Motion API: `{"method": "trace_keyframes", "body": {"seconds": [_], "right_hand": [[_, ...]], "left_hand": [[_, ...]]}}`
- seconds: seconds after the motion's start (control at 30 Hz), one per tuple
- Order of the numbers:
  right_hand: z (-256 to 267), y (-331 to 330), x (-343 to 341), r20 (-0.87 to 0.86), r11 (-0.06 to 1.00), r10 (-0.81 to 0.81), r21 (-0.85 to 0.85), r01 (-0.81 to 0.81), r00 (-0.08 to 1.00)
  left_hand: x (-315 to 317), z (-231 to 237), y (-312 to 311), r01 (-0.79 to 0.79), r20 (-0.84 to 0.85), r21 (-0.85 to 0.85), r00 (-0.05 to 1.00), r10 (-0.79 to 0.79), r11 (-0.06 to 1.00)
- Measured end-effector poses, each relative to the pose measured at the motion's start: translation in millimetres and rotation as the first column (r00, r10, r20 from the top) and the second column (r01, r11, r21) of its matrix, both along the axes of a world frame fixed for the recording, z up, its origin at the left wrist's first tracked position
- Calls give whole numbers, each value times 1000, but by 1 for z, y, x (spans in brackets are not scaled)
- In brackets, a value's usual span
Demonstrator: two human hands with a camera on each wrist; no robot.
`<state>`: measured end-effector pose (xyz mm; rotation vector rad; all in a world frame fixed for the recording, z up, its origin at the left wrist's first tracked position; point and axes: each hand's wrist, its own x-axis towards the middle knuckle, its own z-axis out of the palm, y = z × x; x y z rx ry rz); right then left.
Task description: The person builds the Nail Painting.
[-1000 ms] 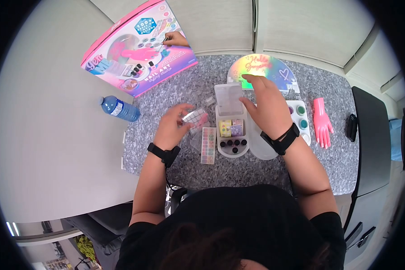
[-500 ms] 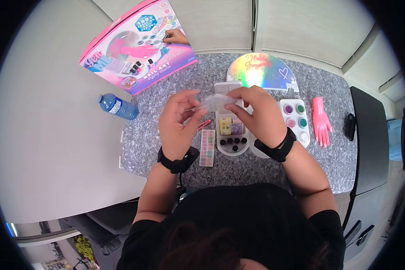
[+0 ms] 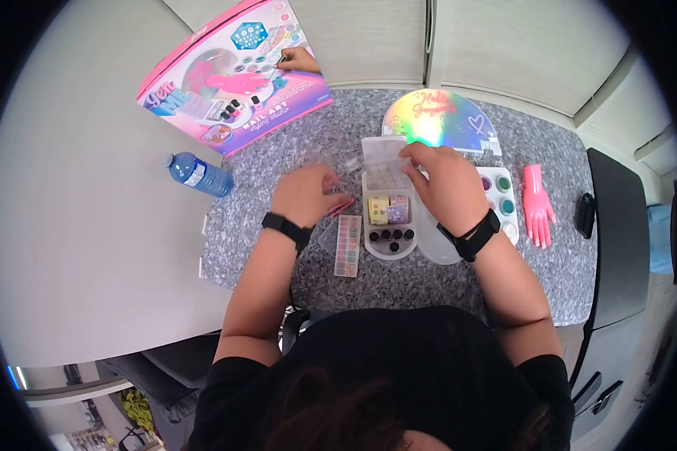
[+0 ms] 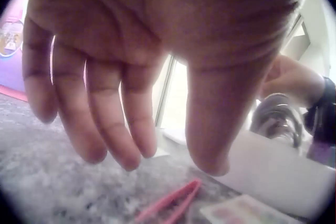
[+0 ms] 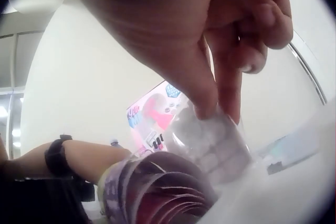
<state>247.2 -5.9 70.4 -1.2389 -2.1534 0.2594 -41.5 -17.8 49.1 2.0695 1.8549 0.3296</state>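
Observation:
My right hand (image 3: pixel 453 192) pinches a clear plastic gridded packet (image 5: pixel 212 153) between thumb and finger. It holds the packet at the back compartment of a white organizer tray (image 3: pixel 390 256). Rolls of patterned tape (image 3: pixel 378 211) sit in the tray's middle, with small black-capped bottles (image 3: pixel 384 236) in front. My left hand (image 3: pixel 303 197) holds nothing; its fingers point loosely down over the tabletop, left of the tray. Below its thumb lie pink tweezers (image 4: pixel 170 203). A sheet of colourful nail stickers (image 3: pixel 347 248) lies close by, between the left forearm and the tray.
A pink nail art box (image 3: pixel 233 83) stands back left, near a blue water bottle (image 3: pixel 201 175). Behind the tray is a shiny rainbow panel (image 3: pixel 436 120). To the right are a white palette with coloured pots (image 3: pixel 507 206) and a pink model hand (image 3: pixel 535 207).
The gridded packet, in the left hand at first and then between both hands, is now in the right hand alone at the tray's back compartment. The left hand has let go and moved down-left.

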Motion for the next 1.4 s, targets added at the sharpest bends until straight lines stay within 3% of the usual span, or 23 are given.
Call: {"method": "trace_keyframes", "body": {"seconds": [0.17,0.23,0.3,0.37,0.4,0.43,0.67,0.87,0.93,0.97,1.07,1.13,1.17,1.23,1.27,1.33,1.4], "right_hand": [[-3,0,-2,-120,999,23,-35,-27,993],[-10,0,0,35,991,18,-130,-13,999],[-7,-2,-1,71,986,10,-164,2,997],[-5,-4,0,113,981,1,-195,22,994],[-5,-5,2,93,991,4,-132,9,996],[-5,-6,1,71,998,11,-70,-6,997],[17,-17,-6,20,997,31,-71,-29,999],[20,-24,-11,-33,996,75,-54,-77,997],[20,-24,-11,-80,989,147,25,-146,986],[20,-25,-12,-78,989,146,26,-144,986],[20,-26,-14,-114,982,180,74,-172,977],[19,-26,-17,-179,972,223,120,-204,958],[20,-26,-21,-177,972,223,120,-204,959],[21,-25,-27,-241,952,291,174,-254,926],[19,-24,-27,-241,952,290,172,-254,926],[14,-20,-26,-233,932,359,132,-337,904],[17,-19,-21,-223,939,343,115,-325,912]], "left_hand": [[-10,1,-66,-43,33,-37,998,44,998],[-15,-12,-87,-18,83,-22,996,20,1000],[-16,-17,-104,74,122,163,988,-94,984],[-12,-18,-119,52,137,113,988,-68,992],[-10,-19,-124,45,122,132,991,-61,990],[-8,-20,-128,35,106,150,993,-51,988],[8,-31,-130,-27,163,191,987,-5,981],[12,-29,-122,-116,297,147,953,68,982],[8,-24,-119,-228,545,-124,798,258,966],[5,-26,-119,-226,546,-123,797,256,966],[-8,-28,-118,-288,620,-6,751,229,958],[-13,-21,-115,-372,571,188,794,206,909],[-10,-17,-114,-372,572,188,794,206,909],[1,-8,-109,-422,777,189,617,128,887],[8,-3,-107,-422,777,187,616,129,887],[24,2,-102,-326,919,156,393,-16,932],[35,-1,-99,-294,898,162,440,-17,942]]}}
